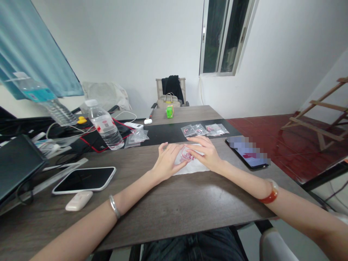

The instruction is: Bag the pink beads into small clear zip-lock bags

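Note:
A small clear, roundish item with pink and red bits (186, 155) lies between my hands over a white sheet of tissue or paper (199, 167). My left hand (167, 159) reaches in from the left, its thumb on the near side and fingers on the far side of the item. From the right, my right hand (208, 154) bends over it, with fingertips at its far edge and over the red bits. Fingers partly hide the item, so its exact kind is unclear. Just beyond the hands sit small clear bags with red pieces (198, 129).
At left are a white-edged phone (85, 179), a white earbud case (79, 201), a water bottle (106, 127) and a laptop (19, 166) among cables. Another phone (247, 152) lies right of my hands. A green box (170, 112) stands farther back.

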`<act>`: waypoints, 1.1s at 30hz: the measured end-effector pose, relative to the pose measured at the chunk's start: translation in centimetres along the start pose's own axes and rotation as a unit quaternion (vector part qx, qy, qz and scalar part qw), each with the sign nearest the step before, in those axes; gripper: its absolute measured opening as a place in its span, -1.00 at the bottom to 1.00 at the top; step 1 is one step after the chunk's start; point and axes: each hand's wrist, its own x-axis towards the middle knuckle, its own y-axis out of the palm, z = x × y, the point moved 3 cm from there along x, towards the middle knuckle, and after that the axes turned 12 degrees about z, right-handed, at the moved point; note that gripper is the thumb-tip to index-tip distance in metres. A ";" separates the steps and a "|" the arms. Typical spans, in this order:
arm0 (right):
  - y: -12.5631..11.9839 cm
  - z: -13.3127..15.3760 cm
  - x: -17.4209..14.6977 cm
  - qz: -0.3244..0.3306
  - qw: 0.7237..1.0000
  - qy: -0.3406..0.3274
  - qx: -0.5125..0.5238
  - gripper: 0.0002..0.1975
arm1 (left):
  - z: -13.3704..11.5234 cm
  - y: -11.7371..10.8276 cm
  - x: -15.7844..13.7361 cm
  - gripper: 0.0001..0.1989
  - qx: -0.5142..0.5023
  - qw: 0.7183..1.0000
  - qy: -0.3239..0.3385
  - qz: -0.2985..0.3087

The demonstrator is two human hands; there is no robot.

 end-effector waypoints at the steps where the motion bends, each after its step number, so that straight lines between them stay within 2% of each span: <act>1: 0.0 -0.4 -0.1 -0.001 1.000 0.021 0.009 -0.82 | 0.2 0.0 0.0 -0.57 -0.009 1.000 -0.016 -0.003; 5: 0.2 -3.0 -0.6 0.005 0.991 0.130 0.023 -0.83 | 1.4 0.1 0.0 -0.57 -0.051 0.995 -0.081 -0.021; 10: 1.9 -6.5 -1.9 0.143 0.959 0.244 0.024 -0.82 | 2.6 0.4 0.0 -0.57 -0.101 0.983 -0.140 -0.057; 15: 2.9 -8.3 -2.9 0.238 0.926 0.292 0.023 -0.58 | 2.7 0.6 0.1 -0.59 -0.115 0.981 -0.146 -0.057; 19: 2.9 -8.3 -3.1 0.280 0.914 0.294 0.018 -0.55 | 2.6 0.6 0.1 -0.59 -0.116 0.982 -0.138 -0.056; 24: 1.3 -9.1 -2.1 0.276 0.911 0.305 -0.012 -0.61 | 2.7 0.6 0.1 -0.59 -0.119 0.982 -0.137 -0.060; 27: -1.1 -12.5 -0.1 0.235 0.893 0.379 -0.065 -0.60 | 2.8 0.6 0.1 -0.60 -0.121 0.981 -0.140 -0.058; 29: -2.6 -15.3 1.3 0.244 0.870 0.424 -0.064 -0.54 | 2.8 0.5 0.1 -0.61 -0.120 0.981 -0.141 -0.056; 33: -3.2 -18.5 2.7 0.292 0.863 0.411 -0.035 -0.61 | 2.8 0.4 0.1 -0.61 -0.120 0.981 -0.143 -0.051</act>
